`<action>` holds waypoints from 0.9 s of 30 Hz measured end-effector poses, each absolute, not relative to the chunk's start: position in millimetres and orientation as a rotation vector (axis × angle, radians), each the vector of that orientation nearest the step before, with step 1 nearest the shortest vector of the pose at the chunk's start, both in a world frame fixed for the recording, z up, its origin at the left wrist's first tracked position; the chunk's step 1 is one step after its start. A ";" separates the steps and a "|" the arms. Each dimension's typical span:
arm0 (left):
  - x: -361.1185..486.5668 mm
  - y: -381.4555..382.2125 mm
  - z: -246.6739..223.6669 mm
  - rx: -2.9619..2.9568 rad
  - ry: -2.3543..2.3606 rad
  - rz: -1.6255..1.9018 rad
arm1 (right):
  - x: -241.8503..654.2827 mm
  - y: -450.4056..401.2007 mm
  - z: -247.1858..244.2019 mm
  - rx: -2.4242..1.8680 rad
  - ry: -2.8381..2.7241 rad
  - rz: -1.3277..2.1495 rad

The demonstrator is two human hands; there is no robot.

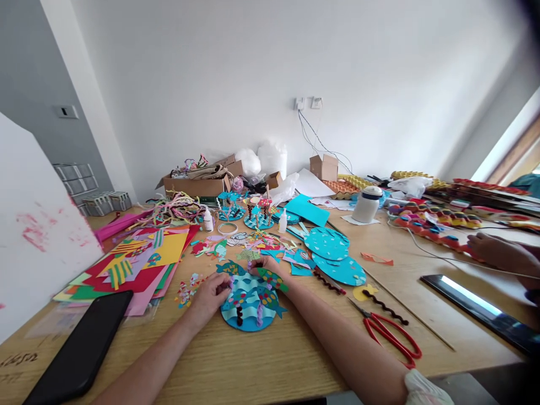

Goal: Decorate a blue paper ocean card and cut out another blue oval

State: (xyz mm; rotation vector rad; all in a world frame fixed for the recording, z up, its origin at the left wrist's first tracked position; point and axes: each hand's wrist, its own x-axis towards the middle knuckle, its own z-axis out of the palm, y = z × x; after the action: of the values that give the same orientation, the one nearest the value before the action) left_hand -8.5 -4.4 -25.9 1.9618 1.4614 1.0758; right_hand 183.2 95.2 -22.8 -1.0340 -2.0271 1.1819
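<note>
Hands [215,292] seemingly pinch soft, fuzzy stems [232,280] above round blue disc [248,322].

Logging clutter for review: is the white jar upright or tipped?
Upright: the white jar stands on its base, dark-banded top facing up.

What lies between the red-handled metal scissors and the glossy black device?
A thin wooden stick and the end of a dark wavy strip, in the head view.
</note>
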 end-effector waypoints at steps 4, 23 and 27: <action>-10.1 -2.0 -30.4 1.971 1.455 1.085 | 183.2 95.7 -22.5 -1.036 -2.021 1.182; -8.5 -4.2 -27.0 1.974 1.457 1.084 | 183.4 95.6 -24.8 -1.044 -2.024 1.177; -8.9 -3.8 -28.5 1.972 1.447 1.092 | 183.1 95.2 -25.6 -1.019 -2.007 1.204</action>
State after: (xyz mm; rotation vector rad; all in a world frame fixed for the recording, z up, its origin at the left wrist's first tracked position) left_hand -8.9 -3.8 -28.5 1.9722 1.4469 1.0924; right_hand 183.1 95.2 -25.6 -1.0193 -2.0068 1.2039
